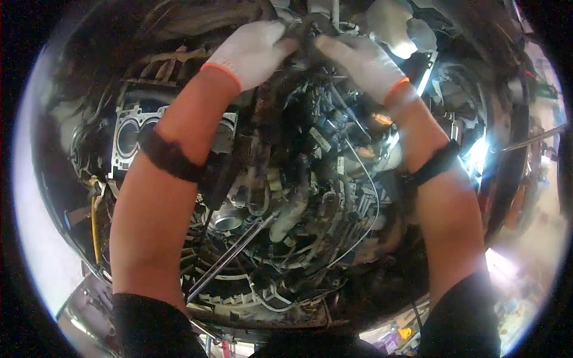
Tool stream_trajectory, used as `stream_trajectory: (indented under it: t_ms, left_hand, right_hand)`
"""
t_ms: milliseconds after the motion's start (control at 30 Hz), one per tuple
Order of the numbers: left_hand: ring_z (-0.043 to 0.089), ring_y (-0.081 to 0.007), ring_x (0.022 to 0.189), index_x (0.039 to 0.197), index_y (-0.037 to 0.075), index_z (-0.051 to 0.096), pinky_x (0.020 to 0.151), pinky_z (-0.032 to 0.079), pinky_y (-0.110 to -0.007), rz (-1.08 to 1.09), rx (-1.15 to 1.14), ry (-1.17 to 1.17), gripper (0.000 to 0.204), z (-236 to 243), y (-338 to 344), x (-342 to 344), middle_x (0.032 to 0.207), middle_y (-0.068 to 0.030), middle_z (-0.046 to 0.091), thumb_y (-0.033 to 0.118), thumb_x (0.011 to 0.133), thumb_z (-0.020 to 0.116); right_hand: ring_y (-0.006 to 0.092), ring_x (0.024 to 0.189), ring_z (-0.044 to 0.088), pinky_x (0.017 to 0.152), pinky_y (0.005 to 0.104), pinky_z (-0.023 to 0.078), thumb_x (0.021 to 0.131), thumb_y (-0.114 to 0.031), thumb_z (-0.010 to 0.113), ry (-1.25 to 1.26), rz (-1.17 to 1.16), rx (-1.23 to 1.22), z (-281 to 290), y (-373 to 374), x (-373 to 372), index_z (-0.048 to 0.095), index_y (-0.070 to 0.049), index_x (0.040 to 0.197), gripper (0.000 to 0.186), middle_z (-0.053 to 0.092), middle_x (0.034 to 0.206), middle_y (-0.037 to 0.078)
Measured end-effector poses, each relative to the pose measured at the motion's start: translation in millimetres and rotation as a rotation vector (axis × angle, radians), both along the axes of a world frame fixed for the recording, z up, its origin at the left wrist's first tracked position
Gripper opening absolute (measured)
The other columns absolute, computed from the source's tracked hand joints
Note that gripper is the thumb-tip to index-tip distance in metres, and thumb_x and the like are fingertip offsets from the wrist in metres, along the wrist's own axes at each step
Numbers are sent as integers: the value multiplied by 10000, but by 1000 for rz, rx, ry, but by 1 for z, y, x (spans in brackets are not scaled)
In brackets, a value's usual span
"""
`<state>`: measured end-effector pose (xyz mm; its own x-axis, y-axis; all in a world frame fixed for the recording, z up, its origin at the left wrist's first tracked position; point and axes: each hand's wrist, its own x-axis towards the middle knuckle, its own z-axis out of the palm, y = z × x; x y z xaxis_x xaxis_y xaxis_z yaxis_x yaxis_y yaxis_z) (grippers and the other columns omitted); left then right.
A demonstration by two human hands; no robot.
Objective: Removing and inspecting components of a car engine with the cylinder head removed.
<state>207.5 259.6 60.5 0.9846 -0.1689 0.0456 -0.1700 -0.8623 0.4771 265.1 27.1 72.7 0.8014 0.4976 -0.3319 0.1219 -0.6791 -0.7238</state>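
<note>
Both my hands wear white knit gloves with orange cuffs and reach to the far side of an open engine bay. My left hand (253, 52) has its fingers curled in against a dark curved hose (309, 25). From the other side my right hand (365, 64) meets the same hose, its thumb pointing inward and its other fingers partly hidden. Some blur lies over the fingertips, so the exact grip is hard to make out. Below the hands run dark hoses and wiring connectors (340, 116).
An exposed engine block (126, 142) with round bores sits left, partly behind my left forearm. A pale reservoir (388, 27) stands far right. A bright lamp (478, 154) glows at the right. A thin white cable (376, 200) loops mid-bay, and a long metal rod (233, 253) slants nearer me.
</note>
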Motion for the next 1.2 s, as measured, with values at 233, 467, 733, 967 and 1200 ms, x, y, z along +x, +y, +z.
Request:
stream_trajectory:
  t_ms: [233,467,733,967,1200]
  left_hand:
    - [639,-495,1035,1091,-29,696,920,510,-526,-38,-44,-81,409,-10,0,1,1042,-298,690,361,1015,601]
    - [637,-485,1035,1039,-43,697,926,498,-528,89,-82,-3,464,-2,18,-11,1024,-308,678,407,1023,588]
    - [653,-470,1015,1031,-30,704,911,516,-545,-27,52,-67,349,-7,-8,-7,1046,-284,692,284,1017,551]
    - [684,-446,1017,1048,-13,725,895,558,-519,-103,29,-182,339,-15,-17,-9,1043,-267,724,277,989,559]
    - [646,-474,1119,1366,-24,565,987,538,-523,347,-44,30,631,13,-49,-57,1179,-312,671,296,853,743]
  right_hand:
    - [343,1123,706,1030,404,500,906,-736,604,-284,208,-2,-22,-5,35,741,22,1216,830,745,1161,261]
    - [418,1156,680,1053,443,488,945,-751,515,-150,81,-126,1,2,12,710,-111,1321,768,705,1254,255]
    - [349,1076,625,932,402,482,1031,-546,505,-214,160,135,15,16,-1,620,-173,1406,541,645,1202,180]
    - [469,1199,647,1053,476,516,1075,-412,404,-705,482,-281,-5,43,10,486,-369,1526,460,671,1310,263]
    - [539,1060,674,966,591,543,1040,-342,414,-658,287,-381,-2,36,1,642,-259,1274,337,694,1187,301]
